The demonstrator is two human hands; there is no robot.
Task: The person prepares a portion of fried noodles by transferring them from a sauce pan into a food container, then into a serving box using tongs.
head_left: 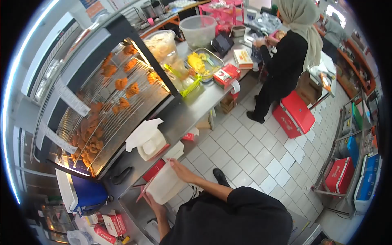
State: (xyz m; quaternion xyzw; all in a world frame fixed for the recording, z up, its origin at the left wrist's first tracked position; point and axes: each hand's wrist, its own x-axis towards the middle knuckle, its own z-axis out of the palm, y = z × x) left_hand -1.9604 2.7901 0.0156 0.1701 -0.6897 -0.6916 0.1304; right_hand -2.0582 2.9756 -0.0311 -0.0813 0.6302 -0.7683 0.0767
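Observation:
Between my two hands is an open paper food box [165,183], pale inside and red outside, held off the counter near its front edge. My right hand [179,169] grips its upper edge with closed fingers. On the lower side, my left hand [155,206] is closed around the other edge, its fingers partly behind the card. Another open white-and-red box [151,146] stands on the steel counter [192,112], with a pale round shape inside. Black tongs [122,175] lie beside the heated glass cabinet [167,81], where fried chicken pieces [92,143] rest on wire racks.
Further along the counter stand a tray of yellow food [202,63], a lime-green basket [191,85] and a red box [226,76]. A co-worker [286,57] in black stands there beside a red cooler box [294,114] on the tiled floor. A blue container [85,190] sits below the cabinet.

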